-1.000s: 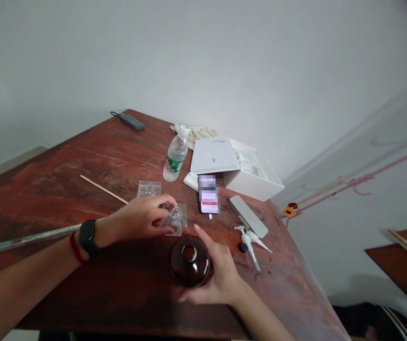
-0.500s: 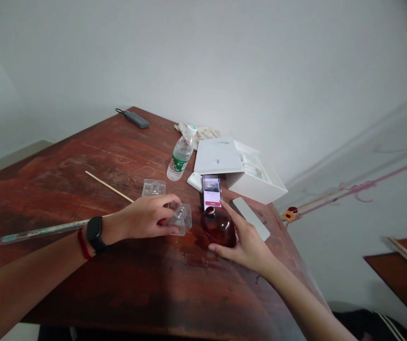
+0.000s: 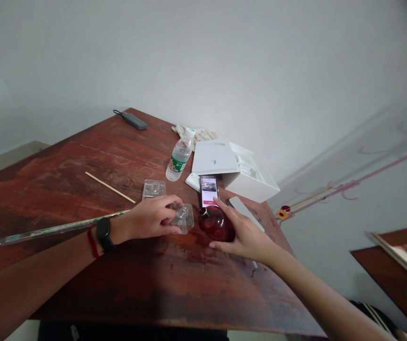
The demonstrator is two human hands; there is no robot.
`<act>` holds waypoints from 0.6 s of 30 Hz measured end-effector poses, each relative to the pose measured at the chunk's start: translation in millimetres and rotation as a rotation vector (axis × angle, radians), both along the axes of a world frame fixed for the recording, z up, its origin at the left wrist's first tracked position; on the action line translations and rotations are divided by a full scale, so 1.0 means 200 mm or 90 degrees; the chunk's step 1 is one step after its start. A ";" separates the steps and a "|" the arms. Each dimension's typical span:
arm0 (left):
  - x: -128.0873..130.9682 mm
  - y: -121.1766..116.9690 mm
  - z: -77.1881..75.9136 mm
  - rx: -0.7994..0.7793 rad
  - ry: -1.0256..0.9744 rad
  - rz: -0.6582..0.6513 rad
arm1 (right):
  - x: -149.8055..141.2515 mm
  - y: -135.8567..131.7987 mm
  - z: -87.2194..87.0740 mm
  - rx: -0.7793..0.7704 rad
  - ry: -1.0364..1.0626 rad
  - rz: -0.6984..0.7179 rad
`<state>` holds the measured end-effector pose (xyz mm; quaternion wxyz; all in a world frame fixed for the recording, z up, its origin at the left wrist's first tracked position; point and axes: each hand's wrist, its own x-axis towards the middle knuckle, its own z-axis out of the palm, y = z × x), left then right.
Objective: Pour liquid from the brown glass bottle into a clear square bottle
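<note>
My left hand (image 3: 150,219) rests on the wooden table (image 3: 83,189) with its fingers pinched on a small clear plastic container (image 3: 183,219). A black watch and a red band sit on that wrist. My right hand (image 3: 246,233) is wrapped round a dark brown glass bottle (image 3: 215,224), which is tipped with its open neck pointing left toward the container. A phone (image 3: 208,191) with a lit screen lies just behind the bottle. Wet spots show on the wood in front of the bottle.
A second clear plastic piece (image 3: 153,188), a thin wooden stick (image 3: 109,187) and a long thin rod (image 3: 57,229) lie to the left. Behind stand a water bottle (image 3: 179,155), an open white box (image 3: 235,168), a cloth, and a dark flat device (image 3: 134,120) with a cord.
My right hand carried the brown bottle from in front of me up and right, then tipped it over toward the clear container. My left hand stayed on the container.
</note>
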<state>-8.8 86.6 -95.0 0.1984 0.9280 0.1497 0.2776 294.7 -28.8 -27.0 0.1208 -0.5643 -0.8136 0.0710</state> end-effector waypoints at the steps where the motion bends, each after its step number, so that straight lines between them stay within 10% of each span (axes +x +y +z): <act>1: 0.00 0.00 0.00 0.002 -0.001 0.001 | 0.00 0.00 0.01 -0.003 -0.004 0.000; 18: 0.01 0.01 -0.04 -0.009 -0.031 -0.030 | -0.05 0.13 0.10 -0.049 -0.174 0.006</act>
